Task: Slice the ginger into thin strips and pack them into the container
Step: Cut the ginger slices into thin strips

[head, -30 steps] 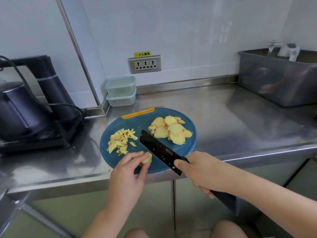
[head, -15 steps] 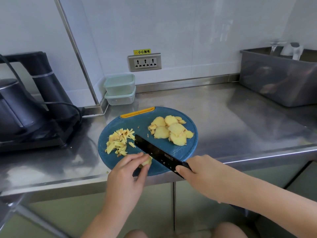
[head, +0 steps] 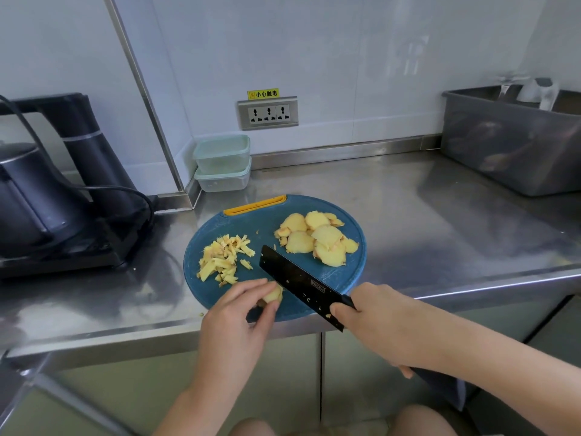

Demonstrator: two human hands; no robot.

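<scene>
Left hand (head: 239,313) was down on the near edge of the blue cutting board (head: 267,218), with fingers and thumb curled in and pinching a small ginger piece (head: 273,294) at its fingertips. Right hand (head: 377,322) was wrapped tight round the handle of the black knife (head: 298,281), and the blade ran away from it on a slant, its edge right against that ginger piece.

For writing, I could read a yellow sticker (head: 263,94) on the wall, far beyond the left hand: 小心触电. It sat just above a triple socket (head: 268,113). The blade carried a small label near the right hand, too small for me to make out.

The cut ginger strips (head: 224,258) lay in a loose pile just past the left fingertips. The round ginger slices (head: 317,237) were heaped on the other side of the blade, ahead of the right hand. Two lidded containers (head: 223,152) stood stacked against the wall, well beyond the left hand. A dark kettle (head: 28,196) sat far out to that hand's left, and a grey tub (head: 509,143) stood far off beyond the right.

Against half a second earlier, the blade tip had edged a little away from the strips. The left-hand pinch was the same, and both piles lay unchanged.
</scene>
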